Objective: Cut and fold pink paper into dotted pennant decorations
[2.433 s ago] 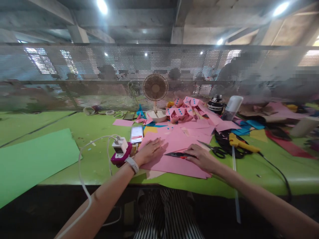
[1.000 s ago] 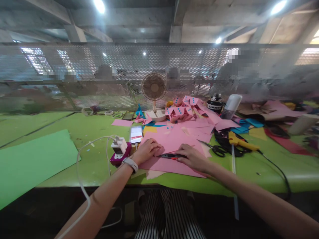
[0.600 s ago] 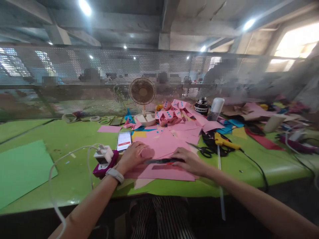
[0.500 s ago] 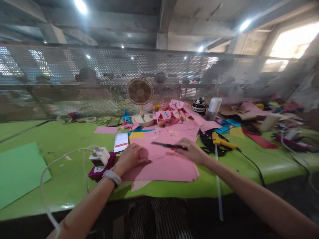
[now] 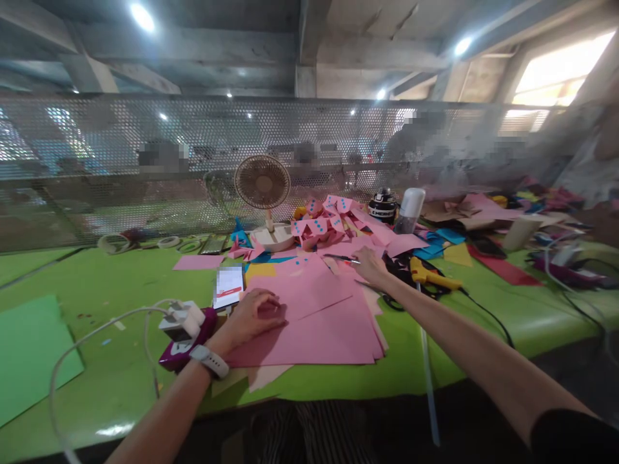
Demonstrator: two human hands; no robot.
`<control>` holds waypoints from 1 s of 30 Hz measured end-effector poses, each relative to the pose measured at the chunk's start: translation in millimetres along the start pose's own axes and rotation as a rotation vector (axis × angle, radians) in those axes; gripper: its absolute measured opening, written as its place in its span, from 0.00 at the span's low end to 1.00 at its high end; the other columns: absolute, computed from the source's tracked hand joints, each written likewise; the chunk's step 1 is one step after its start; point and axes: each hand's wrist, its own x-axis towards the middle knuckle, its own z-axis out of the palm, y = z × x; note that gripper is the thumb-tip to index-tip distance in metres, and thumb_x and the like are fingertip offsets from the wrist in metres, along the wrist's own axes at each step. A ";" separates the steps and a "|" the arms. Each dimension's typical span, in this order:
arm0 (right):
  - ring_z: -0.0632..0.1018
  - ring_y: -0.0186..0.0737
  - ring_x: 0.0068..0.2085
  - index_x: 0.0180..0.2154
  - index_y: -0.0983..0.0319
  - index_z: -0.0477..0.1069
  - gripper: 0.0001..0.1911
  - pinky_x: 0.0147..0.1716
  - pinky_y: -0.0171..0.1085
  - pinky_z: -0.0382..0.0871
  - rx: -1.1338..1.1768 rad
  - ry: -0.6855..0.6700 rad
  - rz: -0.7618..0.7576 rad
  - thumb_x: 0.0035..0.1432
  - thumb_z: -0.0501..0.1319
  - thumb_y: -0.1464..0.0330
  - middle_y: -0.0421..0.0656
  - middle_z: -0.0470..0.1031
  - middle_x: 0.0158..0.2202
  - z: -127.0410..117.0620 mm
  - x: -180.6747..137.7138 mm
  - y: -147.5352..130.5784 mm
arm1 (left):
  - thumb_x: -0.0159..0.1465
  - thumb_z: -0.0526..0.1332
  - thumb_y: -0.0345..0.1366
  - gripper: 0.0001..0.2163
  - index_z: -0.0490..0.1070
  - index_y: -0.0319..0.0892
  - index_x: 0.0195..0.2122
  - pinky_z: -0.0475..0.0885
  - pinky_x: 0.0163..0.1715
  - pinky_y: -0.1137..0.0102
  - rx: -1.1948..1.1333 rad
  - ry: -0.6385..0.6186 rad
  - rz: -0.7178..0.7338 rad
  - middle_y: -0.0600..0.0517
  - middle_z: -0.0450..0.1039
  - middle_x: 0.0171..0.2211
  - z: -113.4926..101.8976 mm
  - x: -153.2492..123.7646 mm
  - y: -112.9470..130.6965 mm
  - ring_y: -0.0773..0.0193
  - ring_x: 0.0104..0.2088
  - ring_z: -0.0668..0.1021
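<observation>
My left hand [image 5: 254,314] rests with curled fingers on the near left part of a stack of pink paper sheets [image 5: 319,325] lying on the green table [image 5: 130,277]. Its wrist wears a white band. My right hand [image 5: 370,265] is stretched forward over the far edge of the pink sheets and closed on a thin black cutter [image 5: 340,257], whose tip points left. A pile of folded pink pieces with blue dots [image 5: 329,216] lies just beyond that hand.
A phone [image 5: 228,287] and a white charger on a purple block [image 5: 184,325] lie left of my left hand. A small fan [image 5: 262,183], yellow glue gun [image 5: 428,272], bottle [image 5: 409,211], tape rolls [image 5: 113,243] and green sheet [image 5: 29,354] surround them. A mesh screen backs the table.
My right hand lifted the cutter off the near pink sheet and carried it forward toward the dotted pile. My left hand curled and stayed on the paper. The view swung right.
</observation>
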 end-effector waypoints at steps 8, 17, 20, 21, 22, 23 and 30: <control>0.74 0.39 0.35 0.35 0.62 0.75 0.16 0.34 0.33 0.62 0.079 -0.123 -0.191 0.52 0.61 0.57 0.45 0.75 0.35 13.6 -9.3 -35.0 | 0.50 0.66 0.48 0.25 0.69 0.44 0.48 0.69 0.44 0.62 -0.138 -0.082 -0.082 0.47 0.71 0.44 -7.2 -3.0 5.6 0.55 0.43 0.74; 0.75 0.39 0.36 0.37 0.63 0.76 0.15 0.34 0.33 0.62 0.187 -0.128 -0.185 0.55 0.59 0.59 0.46 0.76 0.35 10.5 -3.2 -27.0 | 0.57 0.62 0.44 0.24 0.63 0.42 0.54 0.69 0.26 0.72 -0.486 0.204 -0.225 0.55 0.70 0.28 -11.5 -0.8 12.8 0.65 0.27 0.74; 0.75 0.38 0.35 0.39 0.63 0.75 0.15 0.33 0.33 0.63 0.203 -0.128 -0.156 0.55 0.58 0.61 0.46 0.76 0.35 11.6 -8.3 -23.4 | 0.55 0.64 0.43 0.24 0.63 0.44 0.52 0.68 0.23 0.76 -0.617 0.467 -0.327 0.56 0.69 0.26 -17.6 2.2 14.6 0.67 0.26 0.75; 0.75 0.38 0.35 0.40 0.63 0.75 0.15 0.33 0.33 0.63 0.206 -0.130 -0.146 0.54 0.59 0.62 0.46 0.76 0.36 12.6 -11.0 -23.1 | 0.54 0.64 0.42 0.24 0.63 0.45 0.51 0.68 0.23 0.77 -0.649 0.546 -0.376 0.56 0.70 0.28 -19.2 2.9 14.4 0.67 0.27 0.76; 0.75 0.38 0.34 0.40 0.63 0.75 0.15 0.32 0.33 0.63 0.207 -0.135 -0.137 0.54 0.59 0.61 0.46 0.76 0.37 13.8 -13.7 -23.1 | 0.54 0.65 0.40 0.23 0.63 0.45 0.51 0.68 0.23 0.77 -0.686 0.610 -0.426 0.55 0.70 0.29 -20.5 3.5 13.8 0.67 0.29 0.76; 0.75 0.38 0.34 0.41 0.63 0.74 0.16 0.32 0.33 0.64 0.205 -0.140 -0.131 0.53 0.59 0.61 0.45 0.76 0.37 14.8 -16.0 -23.5 | 0.54 0.65 0.38 0.23 0.63 0.46 0.50 0.69 0.23 0.77 -0.729 0.660 -0.473 0.55 0.70 0.31 -21.3 4.1 13.0 0.66 0.30 0.77; 0.75 0.45 0.38 0.36 0.63 0.74 0.21 0.34 0.37 0.64 0.153 -0.151 -0.031 0.51 0.59 0.52 0.50 0.75 0.37 17.1 -7.6 -37.7 | 0.58 0.59 0.28 0.13 0.60 0.45 0.43 0.75 0.32 0.71 -0.981 0.890 -0.604 0.54 0.69 0.35 -18.1 14.4 5.1 0.67 0.33 0.78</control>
